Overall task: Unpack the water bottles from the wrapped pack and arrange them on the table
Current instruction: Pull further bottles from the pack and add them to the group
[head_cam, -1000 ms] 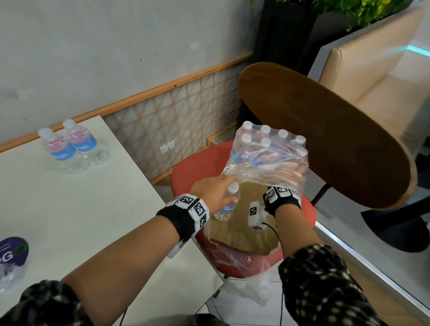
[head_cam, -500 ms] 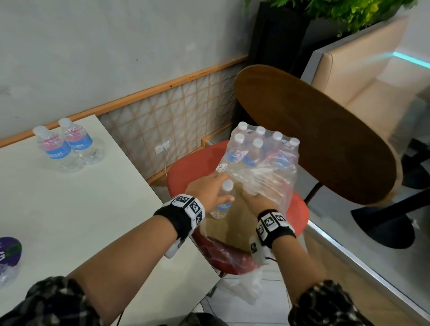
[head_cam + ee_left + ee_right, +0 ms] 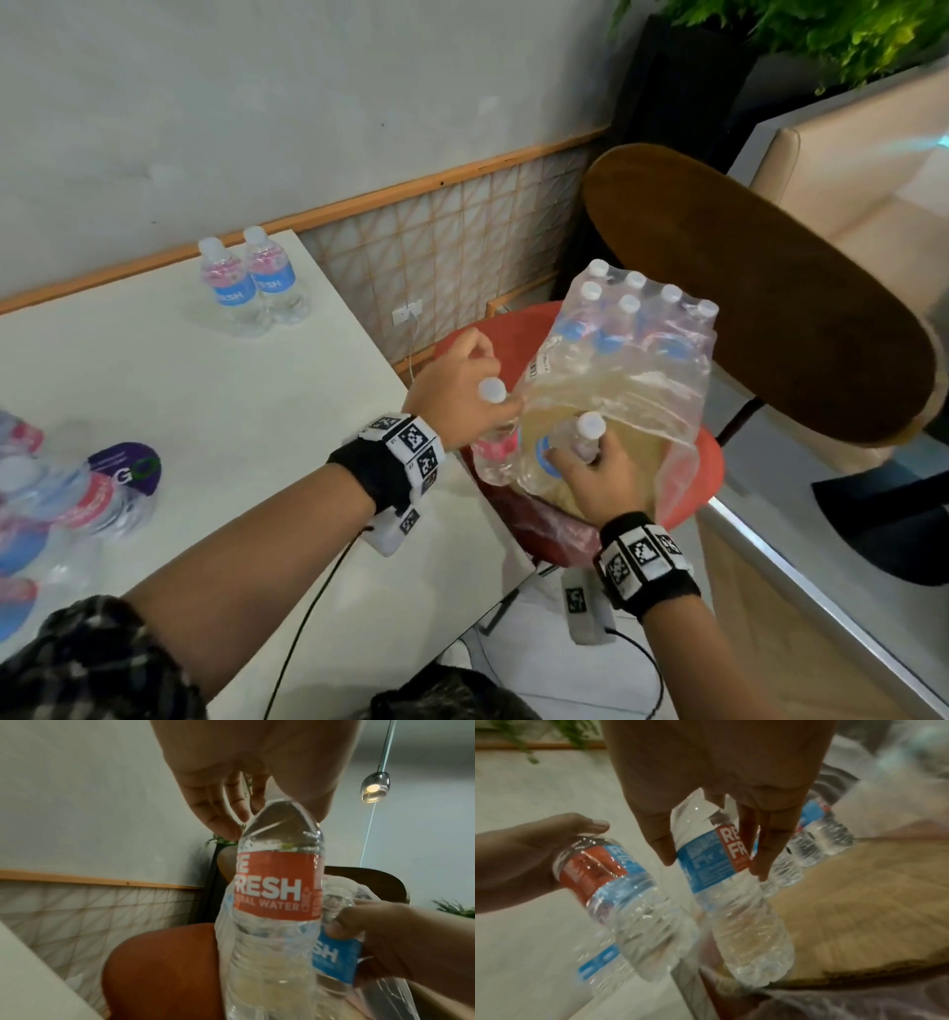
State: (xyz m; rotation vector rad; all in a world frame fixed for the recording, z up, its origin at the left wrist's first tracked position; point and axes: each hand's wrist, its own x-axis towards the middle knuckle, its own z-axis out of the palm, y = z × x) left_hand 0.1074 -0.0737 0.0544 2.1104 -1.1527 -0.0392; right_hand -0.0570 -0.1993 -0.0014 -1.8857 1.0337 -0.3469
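The wrapped pack (image 3: 631, 354) stands on a red chair (image 3: 711, 465), its clear film torn open on the near side, with several white-capped bottles still inside. My left hand (image 3: 462, 390) grips the neck of one bottle (image 3: 493, 452), red label showing (image 3: 277, 892), lifted at the film's left edge. My right hand (image 3: 590, 462) holds a second bottle (image 3: 731, 892) by its shoulder, inside the open film. Two bottles (image 3: 254, 282) stand together at the white table's (image 3: 205, 411) far edge.
Another wrapped bundle of bottles (image 3: 61, 493) lies at the table's left edge. A brown oval wooden panel (image 3: 744, 308) rises right behind the pack. A beige seat (image 3: 873, 169) and a plant (image 3: 801, 36) stand further right. A cable (image 3: 308, 611) hangs below my left wrist.
My right hand has left the pack's film and taken hold of a second bottle. The left hand's bottle has come up and left, out of the film.
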